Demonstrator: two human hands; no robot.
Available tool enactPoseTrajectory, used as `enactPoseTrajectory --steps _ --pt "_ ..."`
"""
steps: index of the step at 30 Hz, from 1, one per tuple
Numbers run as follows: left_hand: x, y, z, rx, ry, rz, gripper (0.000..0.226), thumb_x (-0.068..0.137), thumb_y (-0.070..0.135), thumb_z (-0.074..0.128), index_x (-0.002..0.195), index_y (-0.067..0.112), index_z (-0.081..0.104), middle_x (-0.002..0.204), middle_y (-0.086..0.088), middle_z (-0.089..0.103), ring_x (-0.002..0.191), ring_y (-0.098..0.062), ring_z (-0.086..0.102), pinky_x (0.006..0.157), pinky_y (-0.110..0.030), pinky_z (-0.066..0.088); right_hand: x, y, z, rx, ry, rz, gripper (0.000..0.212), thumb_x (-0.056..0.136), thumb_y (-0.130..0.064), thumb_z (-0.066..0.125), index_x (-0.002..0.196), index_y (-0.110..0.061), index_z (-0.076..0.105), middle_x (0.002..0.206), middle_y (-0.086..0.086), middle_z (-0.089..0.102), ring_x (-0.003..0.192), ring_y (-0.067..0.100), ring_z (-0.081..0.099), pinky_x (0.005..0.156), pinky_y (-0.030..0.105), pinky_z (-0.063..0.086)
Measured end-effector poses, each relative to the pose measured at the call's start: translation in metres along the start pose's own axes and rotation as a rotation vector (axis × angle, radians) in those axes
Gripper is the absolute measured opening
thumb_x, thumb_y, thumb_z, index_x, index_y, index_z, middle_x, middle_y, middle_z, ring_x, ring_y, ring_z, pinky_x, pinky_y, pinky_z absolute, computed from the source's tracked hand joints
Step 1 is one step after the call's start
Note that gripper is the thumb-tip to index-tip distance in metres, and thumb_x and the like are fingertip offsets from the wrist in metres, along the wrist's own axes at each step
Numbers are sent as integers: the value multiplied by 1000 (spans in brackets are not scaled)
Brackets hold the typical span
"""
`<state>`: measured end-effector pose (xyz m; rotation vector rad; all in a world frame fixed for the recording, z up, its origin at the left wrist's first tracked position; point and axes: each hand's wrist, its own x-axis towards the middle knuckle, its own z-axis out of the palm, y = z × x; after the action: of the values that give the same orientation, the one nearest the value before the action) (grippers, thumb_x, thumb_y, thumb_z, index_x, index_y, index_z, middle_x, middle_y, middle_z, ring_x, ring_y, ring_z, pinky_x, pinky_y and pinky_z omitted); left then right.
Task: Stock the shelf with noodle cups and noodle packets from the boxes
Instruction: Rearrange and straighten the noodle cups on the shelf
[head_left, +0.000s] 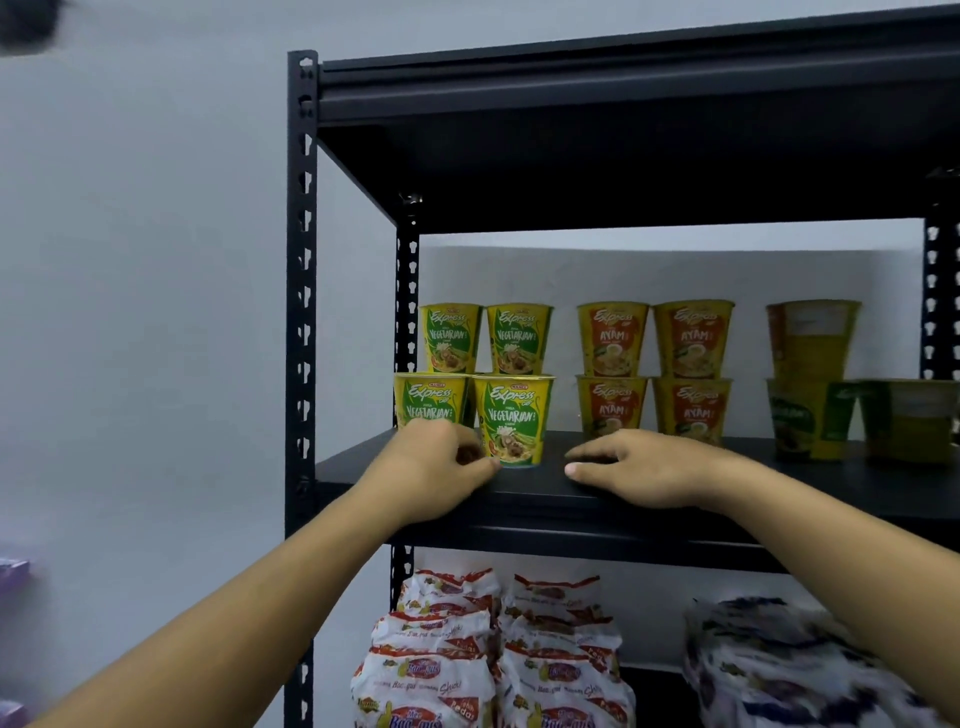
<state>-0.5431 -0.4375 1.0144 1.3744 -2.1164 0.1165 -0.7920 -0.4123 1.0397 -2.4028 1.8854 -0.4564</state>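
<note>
Green and yellow Vegetarian noodle cups stand at the left of the black shelf board (857, 483), two in front and two stacked behind. The front right Vegetarian cup (514, 421) stands upright near the board's edge. My left hand (441, 467) rests on the board just left of it, fingers loosely curled, thumb tip at the cup's base, and it hides the bottom of the front left Vegetarian cup (426, 402). My right hand (649, 467) lies relaxed on the board to the right of that cup, a gap apart, holding nothing.
Orange Ayam cups (613, 338) are stacked in two layers mid-shelf, with more yellow and green cups (810, 415) to the right. On the shelf below lie red and white noodle packets (441, 665) and blue and white packets (779, 660). A black upright post (301, 312) frames the left side.
</note>
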Motion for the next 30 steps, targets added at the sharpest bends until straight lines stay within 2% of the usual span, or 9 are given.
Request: enactPoseTrajectory --steps 3,8,17,21,26,30 --pt "4 31 11 -26 -54 96 44 99 56 58 132 30 69 125 4 69 112 -16 62 95 -33 54 -13 16 -5 -3 -6 63 53 101 -65 38 146 -40 51 154 -15 46 141 11 41 109 31 32" --pt "18 83 34 -59 -153 243 50 101 56 53 138 25 66 134 2 68 121 -18 61 103 -35 51 -36 52 -14 -45 -34 178 58 101 -67 34 150 -39 47 157 -13 42 144 14 38 118 36 28" --pt "55 181 69 -51 -437 451 47 109 48 38 148 28 54 153 5 53 139 -18 47 115 -35 37 -84 128 -33 -58 -15 356 58 105 -61 31 156 -34 37 164 -12 31 151 14 27 124 32 17" --pt "69 223 86 -71 -502 486 48 109 50 38 150 30 51 155 7 49 141 -17 45 114 -33 34 -113 160 -46 -77 -8 405 58 107 -57 28 158 -31 35 164 -9 30 152 16 26 123 32 18" --pt "87 277 109 -99 -540 533 48 109 52 38 150 32 51 156 8 48 142 -17 44 106 -27 33 -150 204 -62 -139 13 443 57 108 -54 25 158 -28 35 165 -6 31 151 17 27 121 30 20" --pt "95 325 128 -114 -555 553 49 109 47 39 152 26 50 158 6 45 145 -17 40 115 -29 29 -177 243 -72 -153 46 454 59 107 -57 26 158 -30 33 165 -5 31 151 20 28 121 33 21"
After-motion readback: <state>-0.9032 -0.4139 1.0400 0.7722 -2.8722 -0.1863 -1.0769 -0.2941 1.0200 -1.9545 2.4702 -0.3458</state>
